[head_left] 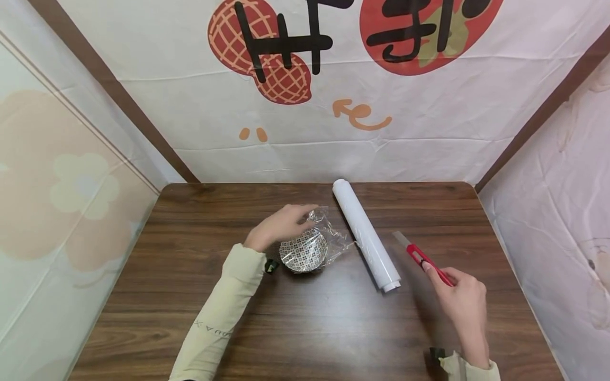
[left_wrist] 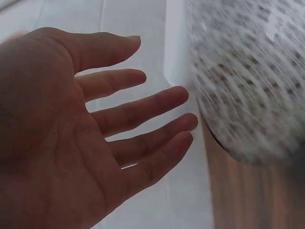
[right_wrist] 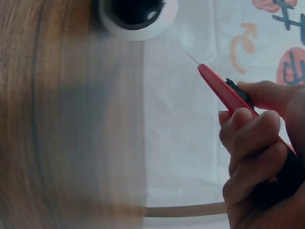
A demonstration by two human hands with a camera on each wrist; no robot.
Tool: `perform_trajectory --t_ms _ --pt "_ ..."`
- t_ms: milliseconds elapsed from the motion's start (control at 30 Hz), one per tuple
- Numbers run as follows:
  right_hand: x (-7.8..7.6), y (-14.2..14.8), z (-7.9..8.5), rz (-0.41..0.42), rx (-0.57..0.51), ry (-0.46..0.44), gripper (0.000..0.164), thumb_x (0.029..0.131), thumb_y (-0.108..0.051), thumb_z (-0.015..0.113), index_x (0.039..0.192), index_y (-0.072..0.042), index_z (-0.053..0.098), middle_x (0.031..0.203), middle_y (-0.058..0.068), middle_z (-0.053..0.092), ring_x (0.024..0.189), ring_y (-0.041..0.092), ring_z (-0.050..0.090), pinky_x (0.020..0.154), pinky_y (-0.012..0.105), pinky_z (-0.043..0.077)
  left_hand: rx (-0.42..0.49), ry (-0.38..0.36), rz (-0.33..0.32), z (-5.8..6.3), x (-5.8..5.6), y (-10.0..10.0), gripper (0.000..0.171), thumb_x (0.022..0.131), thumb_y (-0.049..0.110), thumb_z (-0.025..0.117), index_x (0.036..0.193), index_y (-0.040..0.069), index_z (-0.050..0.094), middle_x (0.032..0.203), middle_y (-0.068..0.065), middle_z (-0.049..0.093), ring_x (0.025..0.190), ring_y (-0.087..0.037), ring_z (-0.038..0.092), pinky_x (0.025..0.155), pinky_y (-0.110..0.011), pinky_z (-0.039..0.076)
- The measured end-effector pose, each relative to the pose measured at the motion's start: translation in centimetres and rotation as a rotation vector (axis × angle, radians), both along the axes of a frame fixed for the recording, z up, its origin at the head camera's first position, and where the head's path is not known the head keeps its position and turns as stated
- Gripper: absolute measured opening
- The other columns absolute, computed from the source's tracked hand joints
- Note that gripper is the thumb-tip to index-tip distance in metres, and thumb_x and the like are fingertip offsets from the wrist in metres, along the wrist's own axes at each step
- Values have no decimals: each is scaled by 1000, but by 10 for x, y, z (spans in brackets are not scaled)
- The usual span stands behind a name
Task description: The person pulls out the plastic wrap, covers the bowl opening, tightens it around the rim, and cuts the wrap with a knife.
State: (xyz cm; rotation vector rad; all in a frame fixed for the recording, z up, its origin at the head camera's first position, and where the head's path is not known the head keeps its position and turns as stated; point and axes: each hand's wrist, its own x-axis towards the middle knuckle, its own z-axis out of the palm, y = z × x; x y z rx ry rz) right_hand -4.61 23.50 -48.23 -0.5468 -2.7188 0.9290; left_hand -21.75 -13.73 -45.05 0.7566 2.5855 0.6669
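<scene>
Best smooth the cling film (head_left: 339, 242) over the patterned bowl (head_left: 304, 253), left of the plastic-wrap roll (head_left: 366, 233), with the left hand (head_left: 282, 226) (spread, holding nothing), keeping the utility knife (head_left: 419, 255), gripped blade-out in the right hand (head_left: 464, 299), clear.

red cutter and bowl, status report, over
Right hand grips red cutter, blade out. Left hand empty, near patterned bowl. Clear film loose at bowl's edge. White roll between bowl and cutter.

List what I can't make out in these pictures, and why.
Back end of the red knife: head view, hidden in the right grip.
Patterned bowl: left wrist view, blurred and cut off by the right edge.
Writing on the left sleeve: head view, too small to read.
</scene>
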Motion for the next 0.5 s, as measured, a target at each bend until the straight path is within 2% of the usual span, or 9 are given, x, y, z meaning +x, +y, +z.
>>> perform_trajectory --t_ms 133,267,367,500 --pt "-11 1 -11 -26 -151 32 40 97 -46 74 92 -7 78 58 0 64 48 12 50 45 28 34 33 -58 61 -15 5 -26 56 108 23 57 159 5 44 138 -20 69 124 -31 69 104 -49 56" --pt "-21 3 -19 -29 -341 21 40 103 -44 66 102 -5 73 64 -8 70 51 11 64 49 24 42 29 -92 71 -33 11 -42 54 110 27 53 158 4 45 138 -19 69 124 -30 69 103 -48 57" --pt "-27 4 -23 -33 -459 -59 43 107 -45 57 115 -4 66 71 -14 69 60 11 68 55 23 47 35 -112 83 -41 15 -49 53 111 31 51 157 5 47 140 -18 68 121 -29 68 104 -49 55" --pt "-33 7 -26 -52 -530 -175 50 108 -54 49 121 -7 58 74 -10 65 64 11 64 57 27 48 48 -138 123 -46 21 -55 55 111 38 51 156 6 50 136 -15 70 115 -25 67 100 -48 55"
